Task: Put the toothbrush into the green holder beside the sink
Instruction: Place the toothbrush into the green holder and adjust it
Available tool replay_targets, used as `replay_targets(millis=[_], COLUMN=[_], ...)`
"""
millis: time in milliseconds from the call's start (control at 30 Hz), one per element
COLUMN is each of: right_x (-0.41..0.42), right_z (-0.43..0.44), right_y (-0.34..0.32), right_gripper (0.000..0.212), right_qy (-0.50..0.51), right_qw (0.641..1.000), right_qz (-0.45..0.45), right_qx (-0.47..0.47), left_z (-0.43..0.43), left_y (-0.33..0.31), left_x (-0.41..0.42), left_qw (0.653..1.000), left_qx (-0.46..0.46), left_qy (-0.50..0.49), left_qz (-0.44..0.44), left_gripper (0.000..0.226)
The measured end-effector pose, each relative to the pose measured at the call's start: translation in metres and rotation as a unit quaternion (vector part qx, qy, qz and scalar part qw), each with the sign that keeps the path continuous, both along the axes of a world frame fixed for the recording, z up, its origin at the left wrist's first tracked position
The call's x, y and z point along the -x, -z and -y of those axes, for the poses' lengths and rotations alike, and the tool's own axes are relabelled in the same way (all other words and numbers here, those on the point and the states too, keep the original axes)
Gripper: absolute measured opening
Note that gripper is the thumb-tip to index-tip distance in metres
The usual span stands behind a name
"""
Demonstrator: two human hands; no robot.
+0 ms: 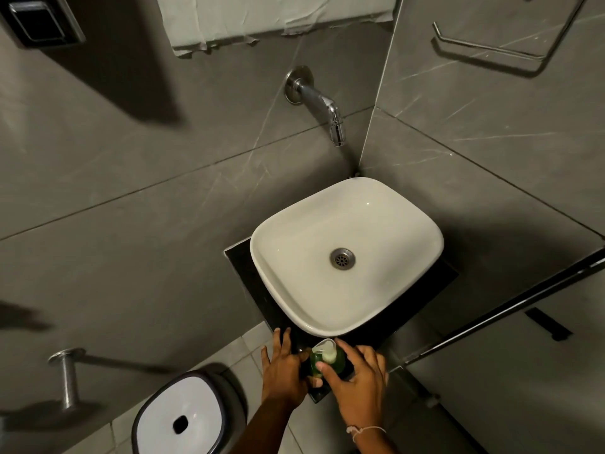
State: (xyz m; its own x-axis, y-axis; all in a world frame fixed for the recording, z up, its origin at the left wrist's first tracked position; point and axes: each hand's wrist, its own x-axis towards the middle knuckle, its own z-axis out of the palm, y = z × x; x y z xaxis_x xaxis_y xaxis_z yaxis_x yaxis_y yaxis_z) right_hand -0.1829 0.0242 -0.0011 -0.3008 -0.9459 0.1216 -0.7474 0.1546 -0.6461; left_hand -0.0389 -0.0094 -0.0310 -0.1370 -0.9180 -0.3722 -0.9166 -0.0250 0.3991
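Observation:
The green holder (330, 363) stands on the near corner of the black counter (248, 276), just in front of the white sink (284, 244). A white toothbrush (324, 348) pokes out of the holder's mouth; most of it is hidden. My left hand (283, 368) presses against the holder's left side with its thumb, its fingers stretched along the counter edge. From the right, my right hand (358, 378) reaches over, its thumb and index finger closed around the white toothbrush at the holder's top.
A chrome tap (327, 109) juts from the grey tiled wall above the sink, whose drain (342, 258) sits mid-basin. A white-lidded bin (180, 417) stands on the floor at lower left. A metal rail (491, 50) hangs on the right wall.

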Motion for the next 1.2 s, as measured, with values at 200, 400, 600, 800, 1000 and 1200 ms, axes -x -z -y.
replay_targets(millis=[200,400,600,800,1000,1200], right_x=[-0.003,-0.015,-0.006,-0.017,-0.006,-0.009], right_z=[0.008,0.007,0.005,0.011,0.003,0.015], right_y=[0.003,0.008,0.007,0.002,0.013,0.001], right_gripper=[0.035,0.043,0.037,0.054,0.046,0.053], right_qy=[0.008,0.049,0.002,0.061,0.025,0.047], right_qw=[0.999,0.992,0.995,0.993,0.999,0.997], right_qz=[0.051,0.118,0.093,0.098,0.045,0.04], right_qx=[-0.005,0.014,0.026,0.004,-0.009,-0.042], left_z=[0.001,0.0,0.0,-0.001,0.0,0.002], left_y=[0.001,0.002,0.003,0.001,0.001,-0.002], left_x=[0.0,0.001,0.0,0.001,0.001,-0.001], left_qw=[1.0,1.0,1.0,0.999,0.999,0.999], left_qx=[0.011,0.021,0.028,0.034,0.031,0.032], left_qy=[0.0,0.007,0.011,0.007,0.02,0.017], left_qz=[0.001,0.018,0.009,0.022,0.015,0.015], left_gripper=[0.049,0.038,0.047,0.028,0.038,0.032])
